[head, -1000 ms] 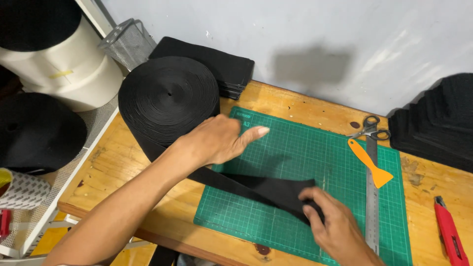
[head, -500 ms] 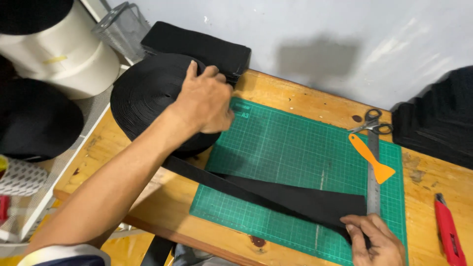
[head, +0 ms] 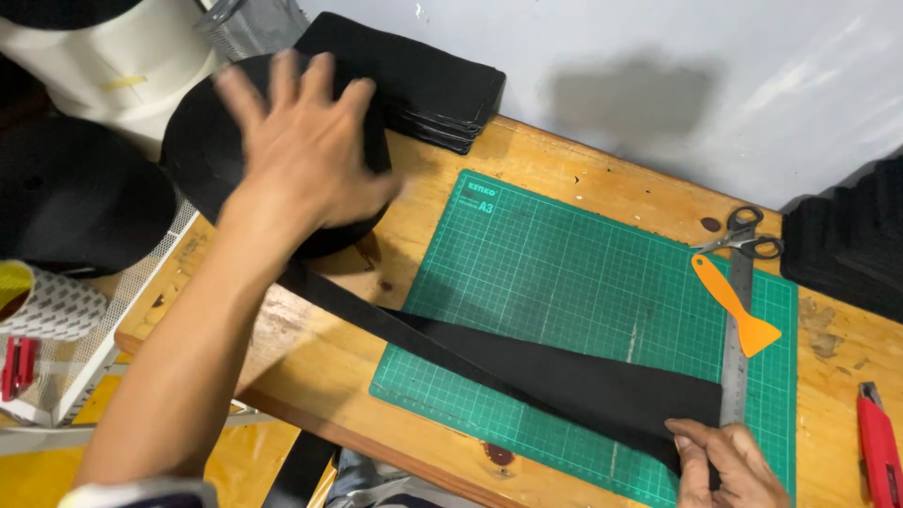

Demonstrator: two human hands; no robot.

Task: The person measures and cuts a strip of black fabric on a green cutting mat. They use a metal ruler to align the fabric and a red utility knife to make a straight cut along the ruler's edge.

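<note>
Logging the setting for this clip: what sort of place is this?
Probably a small sewing or strap-making workshop: a wooden bench with a green cutting mat, a big roll of black webbing under the left hand, and a steel ruler.

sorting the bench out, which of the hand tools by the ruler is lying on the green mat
The orange scraper lies on the green cutting mat. The scissors sit mostly on bare wood, and the red utility knife lies off the mat.

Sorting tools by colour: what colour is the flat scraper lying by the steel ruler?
Orange plastic scraper, clearest in the head view.
</note>
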